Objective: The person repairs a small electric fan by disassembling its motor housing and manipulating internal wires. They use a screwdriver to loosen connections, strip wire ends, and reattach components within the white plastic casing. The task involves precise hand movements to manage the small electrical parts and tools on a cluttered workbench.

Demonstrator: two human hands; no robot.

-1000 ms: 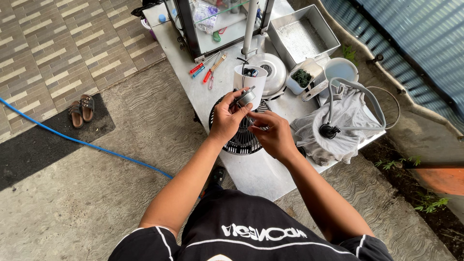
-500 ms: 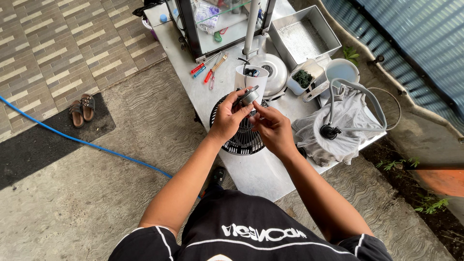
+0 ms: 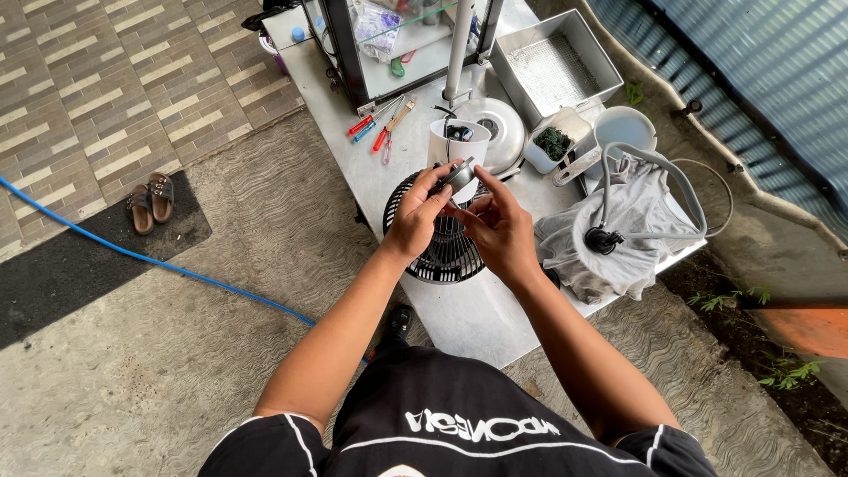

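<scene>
A person in a black shirt, seen from above, holds 2 bare hands together over a grey metal table [image 3: 477,322]; the left hand [image 3: 417,216] grips a small round grey metal part [image 3: 459,175] between thumb and fingertips, at the top of the hand; the right hand [image 3: 499,228] sits just beside it, its fingers curled and its fingertips touching the underside of the same part, so both hands grasp it; the part hangs in the air directly above a black wire fan guard [image 3: 442,247] that lies flat on the table; just behind the hands stands a white cup [image 3: 457,146] with dark bits inside, and behind that a round white fan base [image 3: 496,128]; red-handled and blue-handled screwdrivers [image 3: 378,128] lie on the table to the left; to the right a grey cloth [image 3: 636,221] lies bunched under a curved grey hose [image 3: 658,177]; a blue hose [image 3: 159,265] crosses the concrete floor, near a pair of brown sandals [image 3: 150,200] on a dark mat.
</scene>
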